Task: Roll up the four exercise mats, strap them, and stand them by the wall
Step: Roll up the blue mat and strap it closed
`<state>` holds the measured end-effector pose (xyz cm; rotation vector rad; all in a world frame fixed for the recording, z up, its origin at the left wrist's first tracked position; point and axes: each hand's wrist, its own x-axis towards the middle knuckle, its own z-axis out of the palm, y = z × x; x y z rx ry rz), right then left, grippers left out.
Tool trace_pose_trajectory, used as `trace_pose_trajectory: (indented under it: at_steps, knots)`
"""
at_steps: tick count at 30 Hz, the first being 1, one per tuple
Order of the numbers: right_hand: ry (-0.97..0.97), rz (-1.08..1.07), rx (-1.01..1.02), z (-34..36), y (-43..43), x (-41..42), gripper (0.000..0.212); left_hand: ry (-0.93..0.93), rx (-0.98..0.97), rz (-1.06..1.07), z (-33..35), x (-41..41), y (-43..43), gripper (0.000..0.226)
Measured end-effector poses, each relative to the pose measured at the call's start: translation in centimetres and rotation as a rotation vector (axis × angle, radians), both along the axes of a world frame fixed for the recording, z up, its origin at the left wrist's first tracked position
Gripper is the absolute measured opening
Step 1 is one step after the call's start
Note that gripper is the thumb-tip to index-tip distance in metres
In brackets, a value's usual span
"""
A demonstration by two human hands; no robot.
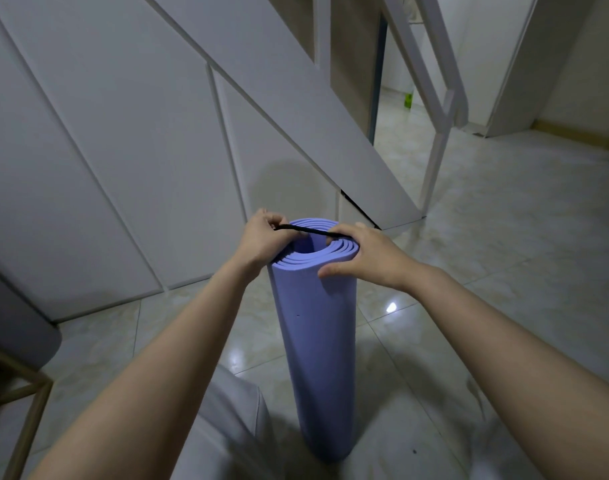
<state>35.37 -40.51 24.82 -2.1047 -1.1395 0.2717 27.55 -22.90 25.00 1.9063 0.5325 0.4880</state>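
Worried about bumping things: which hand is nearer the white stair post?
Right. The right hand, atop the purple mat, lies toward the white post; the left hand pinches the black strap on the mat's far side, farther away.

Matt foam, glossy tile

Rolled mat looks soft matt foam; floor polished glossy tile; wall panels smooth, matt.

glossy tiled floor, rolled mat (upright)

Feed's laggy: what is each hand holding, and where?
Both hold the black strap, stretched over the top of the rolled mat: left hand pinches one end, right hand the other.
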Motion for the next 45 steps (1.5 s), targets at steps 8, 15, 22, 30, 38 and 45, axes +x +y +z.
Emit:
trace_pose_trajectory:
  at_steps: [8,15,22,30,38,45]
  knots:
    - [0.028,-0.025,0.048,-0.6,-0.8,1.0,0.041,0.144,-0.405,-0.564,1.5,-3.2,3.0,0.039]
    - [0.052,-0.040,0.082,-0.5,-0.6,0.6,0.045,0.270,-0.122,-0.670,2.4,-3.9,4.5,0.052]
    - [0.109,-0.048,0.121,-0.6,-0.6,0.4,0.046,0.242,0.068,-0.580,2.9,-3.9,3.9,0.050]
    - [0.181,-0.113,0.173,-0.9,-1.9,2.0,0.045,-0.082,0.446,-0.326,-1.0,-3.6,0.3,0.038]
    - [0.135,-0.187,0.249,-1.9,-2.4,2.6,0.047,0.002,0.384,-0.315,-1.9,-3.7,-2.7,0.044]
    - [0.212,-0.291,0.273,-2.4,-0.9,2.0,0.085,-0.070,0.221,-0.065,-3.5,-3.1,-3.2,0.044]
